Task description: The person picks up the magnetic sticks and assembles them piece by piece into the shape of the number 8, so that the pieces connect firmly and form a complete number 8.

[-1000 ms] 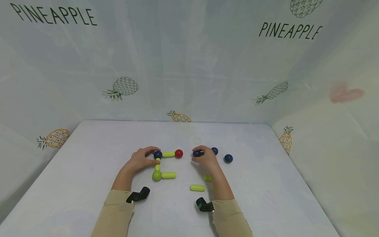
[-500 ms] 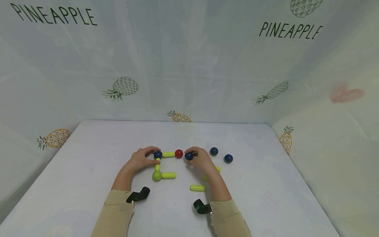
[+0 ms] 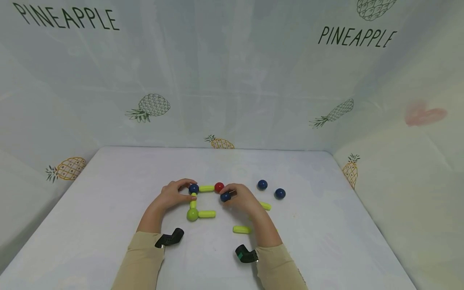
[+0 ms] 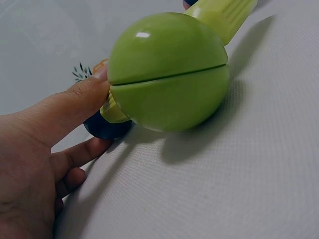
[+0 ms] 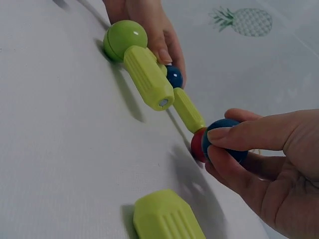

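My left hand holds the back left corner of an open frame, fingers at a blue ball and thumb by a yellow-green rod. A large green ball forms the front corner. From it a rod points right, its free end showing a silvery metal spot in the right wrist view. Along the back, another rod ends in a red ball. My right hand pinches a second blue ball just in front of the red ball; whether they touch I cannot tell.
Two loose blue balls, one farther back and one farther right, lie on the white table. A loose rod lies near my right wrist; another rod is partly hidden behind my right forearm.
My right hand has carried its blue ball leftward, then toward me, from right of the red ball to just in front of it. The left hand and the frame stay in place.
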Tool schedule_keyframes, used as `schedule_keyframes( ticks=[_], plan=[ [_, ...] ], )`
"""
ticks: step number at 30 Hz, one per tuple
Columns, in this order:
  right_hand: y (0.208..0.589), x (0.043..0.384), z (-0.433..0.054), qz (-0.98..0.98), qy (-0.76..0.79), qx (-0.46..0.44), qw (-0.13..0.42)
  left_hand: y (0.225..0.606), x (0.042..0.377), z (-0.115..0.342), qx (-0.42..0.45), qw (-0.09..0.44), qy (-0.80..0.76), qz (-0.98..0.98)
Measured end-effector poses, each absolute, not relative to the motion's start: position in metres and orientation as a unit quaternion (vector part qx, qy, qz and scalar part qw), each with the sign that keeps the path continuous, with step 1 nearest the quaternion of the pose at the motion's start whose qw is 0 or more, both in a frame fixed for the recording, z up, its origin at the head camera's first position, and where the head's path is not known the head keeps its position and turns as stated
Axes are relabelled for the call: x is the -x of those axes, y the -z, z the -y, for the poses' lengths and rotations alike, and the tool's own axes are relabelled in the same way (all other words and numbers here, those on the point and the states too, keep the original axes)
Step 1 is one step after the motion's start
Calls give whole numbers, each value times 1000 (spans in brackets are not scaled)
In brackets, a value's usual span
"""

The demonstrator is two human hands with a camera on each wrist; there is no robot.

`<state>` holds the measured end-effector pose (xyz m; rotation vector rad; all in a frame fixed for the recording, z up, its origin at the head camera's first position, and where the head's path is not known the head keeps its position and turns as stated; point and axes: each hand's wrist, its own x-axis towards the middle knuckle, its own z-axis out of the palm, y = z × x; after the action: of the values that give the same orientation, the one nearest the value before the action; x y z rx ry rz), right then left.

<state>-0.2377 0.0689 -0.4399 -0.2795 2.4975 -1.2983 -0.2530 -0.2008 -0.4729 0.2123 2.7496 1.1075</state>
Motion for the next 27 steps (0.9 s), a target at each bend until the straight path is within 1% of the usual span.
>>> schedule_keyframes(
  ticks=[10,21,27],
  plan=[
    [439,238,-69,-870,437,133,188,474,254,201,-62,92,-370,-922],
    [436,235,-68,-871,414,162,210,475,254,201,-61,90,-367,-924],
    [434,232,-68,-877,397,165,212,476,255,201,-60,92,-364,-925]
  ],
)
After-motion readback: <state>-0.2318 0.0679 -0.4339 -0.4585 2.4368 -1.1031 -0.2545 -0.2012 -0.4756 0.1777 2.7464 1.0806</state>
